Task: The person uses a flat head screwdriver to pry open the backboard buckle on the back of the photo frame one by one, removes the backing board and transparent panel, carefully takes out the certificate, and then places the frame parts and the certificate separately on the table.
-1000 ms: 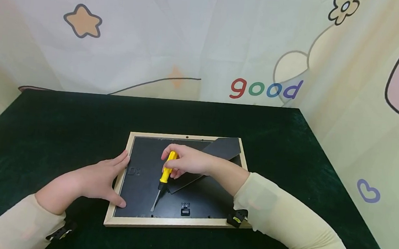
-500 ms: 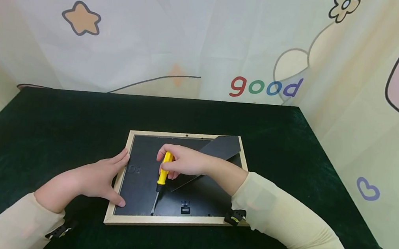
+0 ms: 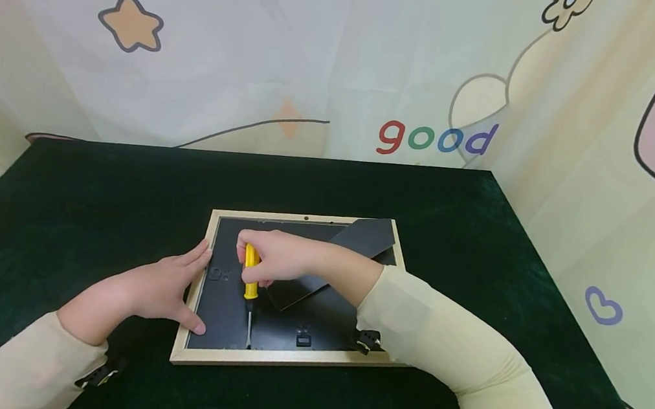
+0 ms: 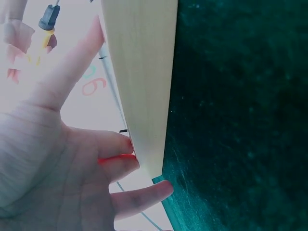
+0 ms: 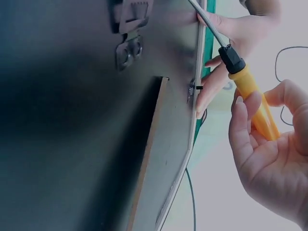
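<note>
A picture frame (image 3: 291, 357) with a pale wooden rim lies on the table with its black backing board (image 3: 218, 321) up. My right hand (image 3: 282, 256) grips a screwdriver (image 3: 251, 282) by its yellow handle, steel shaft pointing down. Its tip is at the inner edge of the near rim, by a small dark tab; exact contact is too small to tell. My left hand (image 3: 153, 293) rests along the left rim, thumb and fingers spread. In the left wrist view these straight fingers touch the wooden side (image 4: 139, 86).
A black stand flap (image 3: 366, 234) slants across the backing, partly behind my right forearm. A metal hanger (image 3: 303, 340) sits near the front rim. Dark green cloth (image 3: 129, 194) covers the table, and a printed curtain (image 3: 246, 61) hangs behind it.
My right hand has shifted left, swinging the screwdriver's handle from a rightward lean to nearly upright. Its tip has come down to the near rim's inner edge. My left hand has stayed on the rim.
</note>
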### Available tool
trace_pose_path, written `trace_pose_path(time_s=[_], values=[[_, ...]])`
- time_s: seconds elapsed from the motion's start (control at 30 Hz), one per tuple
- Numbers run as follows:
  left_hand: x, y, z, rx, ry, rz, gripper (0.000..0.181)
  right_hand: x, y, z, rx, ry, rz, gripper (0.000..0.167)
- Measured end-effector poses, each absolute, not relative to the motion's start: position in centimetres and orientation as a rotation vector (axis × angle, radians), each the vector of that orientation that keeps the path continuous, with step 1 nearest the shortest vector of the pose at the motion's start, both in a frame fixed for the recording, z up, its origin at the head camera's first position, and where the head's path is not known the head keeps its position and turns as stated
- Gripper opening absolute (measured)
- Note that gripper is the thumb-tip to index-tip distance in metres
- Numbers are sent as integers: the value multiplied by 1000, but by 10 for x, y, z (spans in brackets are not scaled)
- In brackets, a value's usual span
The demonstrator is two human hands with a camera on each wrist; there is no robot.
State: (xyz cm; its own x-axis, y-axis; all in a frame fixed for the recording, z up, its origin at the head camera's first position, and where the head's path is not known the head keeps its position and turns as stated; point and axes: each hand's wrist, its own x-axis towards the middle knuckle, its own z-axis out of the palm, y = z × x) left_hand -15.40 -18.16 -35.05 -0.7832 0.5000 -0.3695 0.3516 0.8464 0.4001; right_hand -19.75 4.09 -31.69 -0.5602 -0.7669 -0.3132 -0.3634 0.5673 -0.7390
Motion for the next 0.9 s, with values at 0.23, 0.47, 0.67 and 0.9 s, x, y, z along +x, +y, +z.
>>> trace_pose_path(time_s=[0.23,0.47,0.67,0.9], values=[[-155,-180,-349,586,2588,326,127,-201,36,-320,-805,2198,-798,26],[-156,-179,-350,593,2597,301,125,-201,36,-319,-761,2202,-794,22],[-157,-179,-351,596,2594,298,125,-198,43,-322,-781,2163,-888,21],[-157,-178,-353,605,2582,330,126,-188,52,-319,-886,2192,-883,20]])
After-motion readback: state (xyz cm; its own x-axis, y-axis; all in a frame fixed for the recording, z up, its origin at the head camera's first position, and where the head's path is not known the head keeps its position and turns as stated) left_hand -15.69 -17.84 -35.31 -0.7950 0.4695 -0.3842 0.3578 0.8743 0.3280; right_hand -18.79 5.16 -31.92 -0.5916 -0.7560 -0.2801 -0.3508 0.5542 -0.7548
